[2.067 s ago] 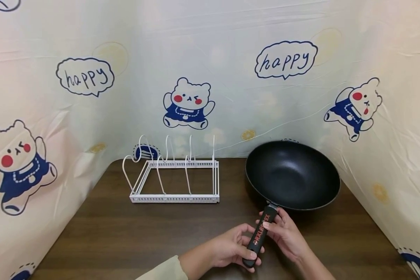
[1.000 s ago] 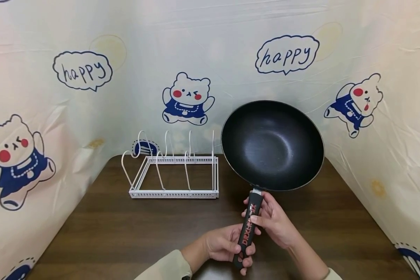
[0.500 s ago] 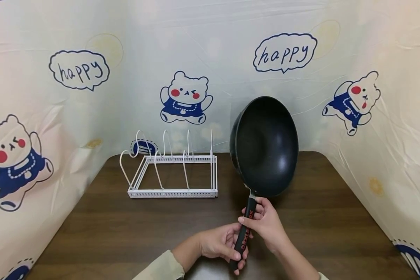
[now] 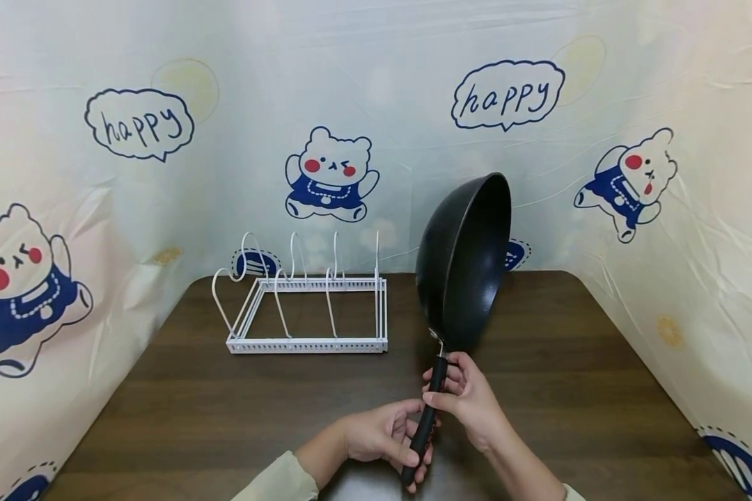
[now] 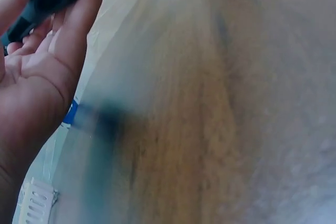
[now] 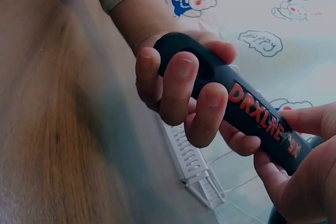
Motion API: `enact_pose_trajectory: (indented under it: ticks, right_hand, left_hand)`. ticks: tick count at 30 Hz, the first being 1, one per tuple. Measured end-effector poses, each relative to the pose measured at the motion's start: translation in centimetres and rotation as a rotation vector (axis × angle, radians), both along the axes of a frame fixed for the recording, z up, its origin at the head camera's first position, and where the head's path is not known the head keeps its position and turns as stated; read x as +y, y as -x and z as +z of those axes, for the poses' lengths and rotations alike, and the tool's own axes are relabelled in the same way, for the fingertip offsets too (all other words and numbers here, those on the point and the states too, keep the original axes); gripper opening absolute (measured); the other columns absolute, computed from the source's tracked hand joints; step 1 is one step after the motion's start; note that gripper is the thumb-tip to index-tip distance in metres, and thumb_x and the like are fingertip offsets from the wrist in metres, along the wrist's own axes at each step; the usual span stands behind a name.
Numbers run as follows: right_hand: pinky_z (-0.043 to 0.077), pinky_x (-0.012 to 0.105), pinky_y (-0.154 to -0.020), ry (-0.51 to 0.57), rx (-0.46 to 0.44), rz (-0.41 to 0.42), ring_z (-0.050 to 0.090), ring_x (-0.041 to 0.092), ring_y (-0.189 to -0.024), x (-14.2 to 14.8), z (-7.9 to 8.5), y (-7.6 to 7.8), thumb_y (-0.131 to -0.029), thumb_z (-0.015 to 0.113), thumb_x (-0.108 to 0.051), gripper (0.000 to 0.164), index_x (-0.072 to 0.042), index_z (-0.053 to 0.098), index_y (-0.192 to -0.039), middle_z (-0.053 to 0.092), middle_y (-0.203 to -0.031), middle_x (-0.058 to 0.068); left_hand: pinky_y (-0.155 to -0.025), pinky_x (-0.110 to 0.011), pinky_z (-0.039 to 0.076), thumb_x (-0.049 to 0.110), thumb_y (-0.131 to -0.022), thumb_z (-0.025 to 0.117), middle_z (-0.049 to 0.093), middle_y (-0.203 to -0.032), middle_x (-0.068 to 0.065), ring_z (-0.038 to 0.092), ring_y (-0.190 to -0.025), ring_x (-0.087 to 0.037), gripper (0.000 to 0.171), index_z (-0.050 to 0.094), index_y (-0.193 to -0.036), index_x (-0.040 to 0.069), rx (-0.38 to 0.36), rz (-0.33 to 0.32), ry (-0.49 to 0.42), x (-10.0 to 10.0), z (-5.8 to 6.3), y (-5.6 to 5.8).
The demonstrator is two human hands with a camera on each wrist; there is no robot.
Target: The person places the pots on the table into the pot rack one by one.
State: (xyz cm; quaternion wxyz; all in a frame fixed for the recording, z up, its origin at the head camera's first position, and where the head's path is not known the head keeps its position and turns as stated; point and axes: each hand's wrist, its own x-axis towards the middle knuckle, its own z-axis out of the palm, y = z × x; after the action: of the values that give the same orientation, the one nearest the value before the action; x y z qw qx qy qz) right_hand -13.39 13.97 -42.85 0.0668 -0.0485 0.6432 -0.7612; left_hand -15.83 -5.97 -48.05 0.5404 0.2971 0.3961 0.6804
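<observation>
Wok [image 4: 435, 261] rolled about its handle [image 4: 427, 419] since the earlier frame: bowl mouth swung from facing the person to facing right, rim now close to edge-on. Rack unmoved.

Hands: both on the handle. Left hand [image 4: 382, 433] curls its fingers round the butt end, thumb on the near side, palm partly showing in the left wrist view. Right hand [image 4: 471, 403] pinches higher up, just below the metal neck [image 4: 441, 348], thumb in front, fingers behind. Both forearms come in from the bottom edge and converge.

Handling (judged): rigid body, front-heavy, weight out past the neck, so likely to twist in one hand. Handle looks like grippy plastic; bowl wall smooth, probably slippery. Best hold: handle near the neck for load, butt end for steering. Not fragile, though the dark coating could scratch.

Outward: wok appears held above the table [image 4: 570, 417], right of the white wire rack [image 4: 307, 346] and apart from it. Printed cloth [image 4: 376, 76] behind.
</observation>
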Motion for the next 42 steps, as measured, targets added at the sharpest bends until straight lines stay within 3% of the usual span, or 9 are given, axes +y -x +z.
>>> enact_pose_trajectory:
  ticks: [7,11,16,21,32,42]
  right_hand:
    - [0.057,0.034,-0.078,-0.042,-0.043,-0.041,0.067,0.034,-0.090,-0.7,0.3,-0.3,-0.076,0.066,0.019,0.067,0.013,0.033,-0.133,0.059,-0.110,0.022]
    - [0.057,0.035,-0.078,-0.039,-0.034,-0.069,0.068,0.035,-0.089,-1.3,0.0,-0.5,-0.075,0.065,0.021,0.066,0.012,0.033,-0.132,0.060,-0.112,0.024]
    - [0.057,0.035,-0.080,-0.003,-0.025,-0.073,0.066,0.034,-0.093,-1.3,-0.6,-0.7,-0.076,0.065,0.021,0.064,0.008,0.035,-0.131,0.058,-0.115,0.024]
    - [0.056,0.035,-0.084,0.031,0.046,-0.047,0.065,0.031,-0.097,-1.1,-0.7,-0.5,-0.077,0.066,0.020,0.067,0.003,0.036,-0.135,0.054,-0.123,0.029]
    - [0.053,0.034,-0.090,0.049,0.175,0.091,0.064,0.025,-0.100,-1.0,-0.2,0.4,-0.082,0.065,0.015,0.070,0.003,0.030,-0.141,0.049,-0.126,0.030]
    - [0.052,0.032,-0.092,0.054,0.322,0.141,0.065,0.025,-0.101,-2.5,1.3,1.7,-0.084,0.066,0.012,0.063,0.003,0.035,-0.138,0.050,-0.124,0.029]
  left_hand:
    - [-0.069,-0.038,0.059,-0.001,-0.091,0.066,0.063,-0.097,-0.007,0.068,-0.082,-0.021,0.058,0.027,-0.134,0.007,0.099,0.080,0.037,-0.4,0.3,-1.2]
    - [-0.065,-0.033,0.058,-0.007,-0.089,0.065,0.062,-0.098,-0.008,0.067,-0.082,-0.017,0.055,0.031,-0.130,0.009,0.121,0.150,0.123,-1.1,0.6,-1.4]
    - [-0.060,-0.026,0.056,-0.006,-0.087,0.067,0.061,-0.098,-0.008,0.065,-0.082,-0.014,0.056,0.032,-0.129,0.006,0.223,0.193,0.209,-1.5,0.9,-1.2]
    - [-0.056,-0.024,0.053,-0.010,-0.083,0.070,0.061,-0.095,-0.009,0.065,-0.077,-0.014,0.058,0.035,-0.128,0.004,0.314,0.262,0.220,-1.4,1.2,-1.0]
    - [-0.062,-0.022,0.053,-0.013,-0.079,0.072,0.062,-0.096,-0.024,0.066,-0.073,-0.011,0.063,0.033,-0.124,0.003,0.438,0.324,0.186,-1.7,2.4,-1.0]
    - [-0.065,-0.023,0.055,-0.005,-0.078,0.077,0.065,-0.087,-0.011,0.065,-0.071,-0.010,0.064,0.035,-0.125,0.003,0.630,0.397,0.209,-3.4,4.6,-0.3]
